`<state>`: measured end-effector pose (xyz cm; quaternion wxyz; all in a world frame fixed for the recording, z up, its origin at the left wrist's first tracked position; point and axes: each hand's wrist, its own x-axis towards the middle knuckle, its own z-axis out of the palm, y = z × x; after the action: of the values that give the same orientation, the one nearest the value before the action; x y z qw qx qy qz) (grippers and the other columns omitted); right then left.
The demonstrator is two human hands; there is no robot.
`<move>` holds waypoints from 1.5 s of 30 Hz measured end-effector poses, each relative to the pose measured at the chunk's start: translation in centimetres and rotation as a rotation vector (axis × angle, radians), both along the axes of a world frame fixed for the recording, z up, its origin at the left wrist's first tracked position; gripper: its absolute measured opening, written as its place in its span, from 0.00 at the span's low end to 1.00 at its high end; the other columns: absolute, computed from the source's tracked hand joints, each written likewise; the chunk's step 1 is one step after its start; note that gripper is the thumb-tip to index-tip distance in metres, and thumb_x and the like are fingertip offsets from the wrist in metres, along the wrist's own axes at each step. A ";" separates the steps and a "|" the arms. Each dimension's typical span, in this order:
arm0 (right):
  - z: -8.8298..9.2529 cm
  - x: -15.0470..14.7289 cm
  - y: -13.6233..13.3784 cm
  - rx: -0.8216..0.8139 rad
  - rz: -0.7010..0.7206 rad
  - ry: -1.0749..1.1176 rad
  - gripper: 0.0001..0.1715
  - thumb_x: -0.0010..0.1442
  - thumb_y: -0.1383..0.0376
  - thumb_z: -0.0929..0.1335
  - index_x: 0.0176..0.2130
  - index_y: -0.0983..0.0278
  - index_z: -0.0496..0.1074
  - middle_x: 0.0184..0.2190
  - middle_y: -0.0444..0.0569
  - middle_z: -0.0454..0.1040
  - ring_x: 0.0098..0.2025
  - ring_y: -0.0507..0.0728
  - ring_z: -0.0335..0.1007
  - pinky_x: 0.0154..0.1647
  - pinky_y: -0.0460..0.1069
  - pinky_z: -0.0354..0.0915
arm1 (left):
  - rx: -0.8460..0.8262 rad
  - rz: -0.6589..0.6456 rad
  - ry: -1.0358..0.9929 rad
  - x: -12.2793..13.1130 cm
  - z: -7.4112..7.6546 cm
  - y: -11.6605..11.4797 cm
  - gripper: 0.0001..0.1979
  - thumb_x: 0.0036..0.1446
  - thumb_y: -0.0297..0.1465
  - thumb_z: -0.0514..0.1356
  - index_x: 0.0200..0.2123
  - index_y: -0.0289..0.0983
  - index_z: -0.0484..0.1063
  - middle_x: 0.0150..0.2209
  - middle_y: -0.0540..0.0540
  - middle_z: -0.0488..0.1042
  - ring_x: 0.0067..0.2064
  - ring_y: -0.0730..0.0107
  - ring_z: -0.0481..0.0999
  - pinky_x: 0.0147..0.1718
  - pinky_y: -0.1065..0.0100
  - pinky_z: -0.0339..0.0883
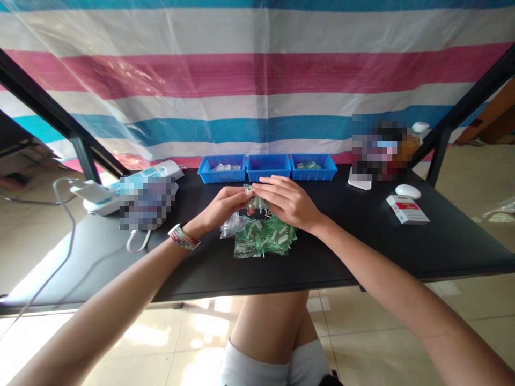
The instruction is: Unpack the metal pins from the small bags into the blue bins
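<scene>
A small clear plastic bag [256, 202] with thin whitish pieces inside is up between my two hands, above the table. My left hand [226, 206] pinches its left side, thumb along the top. From the right, my right hand [292, 201] lies against the bag with fairly straight fingers; its thumb is hidden. Just below is a pile of green-tinted plastic bags [265, 238] holding short whitish pieces. Some clear plastic bags [233, 225] lie at the pile's left side, partly under my left hand.
Three blue bins stand behind my hands: the left bin [221, 176] and right bin [314, 175] hold small bags, flanking a middle bin [268, 172]. Left is a power strip [156, 170] with a cable. Right are a red-and-white box [407, 209], a white mouse-like object [407, 191] and a bottle [419, 131].
</scene>
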<state>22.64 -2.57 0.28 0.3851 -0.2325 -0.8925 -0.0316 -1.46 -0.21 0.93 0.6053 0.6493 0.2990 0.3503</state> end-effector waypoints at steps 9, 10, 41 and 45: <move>-0.2 4.0 3.3 -0.060 -0.447 0.526 0.26 0.78 0.55 0.60 0.64 0.57 0.77 0.52 0.54 0.85 0.47 0.61 0.86 0.50 0.57 0.82 | 0.207 0.109 0.091 0.0 0.4 0.7 0.17 0.62 0.44 0.66 0.29 0.36 0.77 0.29 0.45 0.76 0.32 0.66 0.74 0.36 0.64 0.69; 0.0 5.3 4.1 -0.023 -0.527 0.533 0.28 0.79 0.54 0.58 0.65 0.58 0.76 0.55 0.56 0.83 0.51 0.63 0.85 0.51 0.58 0.81 | 0.223 0.178 0.103 -0.2 0.4 0.9 0.12 0.59 0.40 0.67 0.33 0.37 0.77 0.31 0.46 0.77 0.33 0.66 0.75 0.36 0.65 0.69; 0.1 0.6 1.2 0.090 -0.100 -0.031 0.27 0.73 0.72 0.65 0.67 0.58 0.72 0.59 0.56 0.78 0.62 0.64 0.74 0.64 0.63 0.73 | -0.010 0.129 -0.027 0.0 1.3 1.1 0.21 0.50 0.39 0.79 0.41 0.35 0.77 0.34 0.47 0.81 0.33 0.69 0.82 0.36 0.67 0.79; 0.3 0.1 0.5 0.099 -0.098 0.019 0.20 0.74 0.71 0.66 0.61 0.59 0.78 0.53 0.56 0.78 0.56 0.63 0.75 0.58 0.61 0.75 | -0.047 0.161 -0.113 1.9 0.5 0.4 0.18 0.52 0.38 0.77 0.40 0.35 0.77 0.36 0.45 0.83 0.35 0.66 0.85 0.40 0.64 0.81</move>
<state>22.70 -2.11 0.63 0.4025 -0.2571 -0.8737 -0.0923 0.40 0.16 1.48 0.6061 0.5880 0.3237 0.4268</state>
